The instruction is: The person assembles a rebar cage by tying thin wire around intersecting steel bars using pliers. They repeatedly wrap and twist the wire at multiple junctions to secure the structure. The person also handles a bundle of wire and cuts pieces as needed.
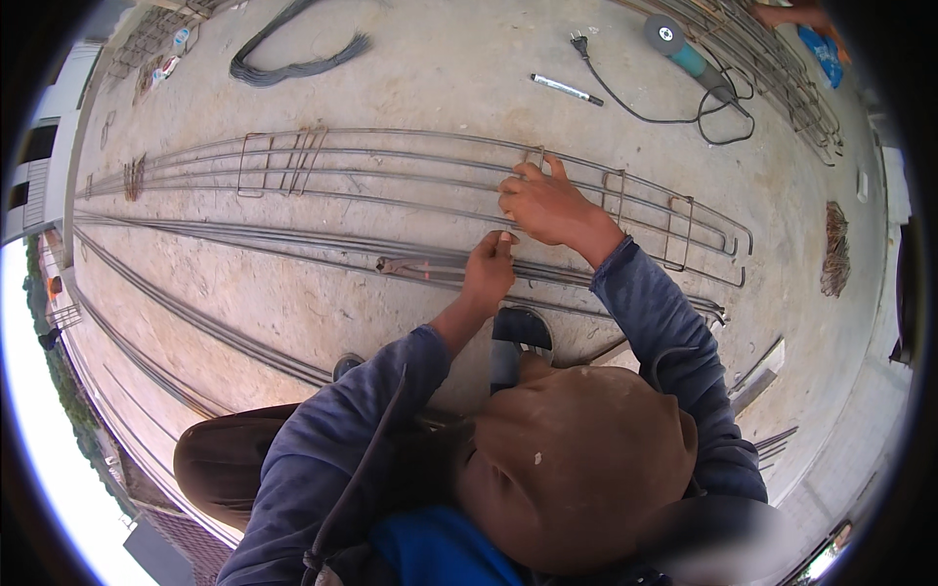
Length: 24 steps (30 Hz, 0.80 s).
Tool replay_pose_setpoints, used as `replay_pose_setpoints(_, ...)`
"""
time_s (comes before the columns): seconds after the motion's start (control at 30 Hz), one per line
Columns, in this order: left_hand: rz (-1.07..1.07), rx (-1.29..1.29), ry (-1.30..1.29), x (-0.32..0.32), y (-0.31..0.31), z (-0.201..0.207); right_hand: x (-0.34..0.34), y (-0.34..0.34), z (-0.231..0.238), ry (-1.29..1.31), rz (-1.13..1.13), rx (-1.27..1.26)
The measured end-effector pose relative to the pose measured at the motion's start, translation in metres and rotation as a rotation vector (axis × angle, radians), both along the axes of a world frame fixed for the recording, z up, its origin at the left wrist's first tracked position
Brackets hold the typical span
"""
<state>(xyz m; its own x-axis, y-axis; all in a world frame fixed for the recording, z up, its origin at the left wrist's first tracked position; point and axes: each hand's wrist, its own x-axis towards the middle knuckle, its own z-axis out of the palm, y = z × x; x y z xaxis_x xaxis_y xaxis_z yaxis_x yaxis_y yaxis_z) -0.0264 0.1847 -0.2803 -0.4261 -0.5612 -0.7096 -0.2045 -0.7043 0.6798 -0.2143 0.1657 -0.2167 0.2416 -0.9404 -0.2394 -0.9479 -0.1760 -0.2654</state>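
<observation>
A long cage of thin steel bars (pixel 410 172) lies across the concrete floor in front of me. My right hand (pixel 547 203) reaches over its bars, fingers curled round a wire stirrup (pixel 533 151) that the hand mostly hides. Close below it, my left hand (pixel 487 273) is closed, thumb and forefinger pinched near the cage's nearest bar; what they pinch is too small to make out. Pincers (pixel 422 265) with long handles lie over a bundle of loose bars (pixel 322 239), their handle ends reaching my left hand. More stirrups (pixel 680 234) stand at the cage's right end.
A corded angle grinder (pixel 692 64) and a marker (pixel 567 89) lie beyond the cage, near a hank of tie wire (pixel 293 70). Further bars (pixel 195 293) stretch left. Rusty wire pieces (pixel 836 249) lie right. Someone's hand (pixel 791 14) shows at the top right.
</observation>
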Motion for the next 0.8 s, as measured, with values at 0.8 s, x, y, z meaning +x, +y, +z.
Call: replay_pose_setpoints(0.8,0.007,-0.494,-0.32,-0.035,0.025,0.025,-0.008,0.035,0.019,-0.174,-0.494,-0.051)
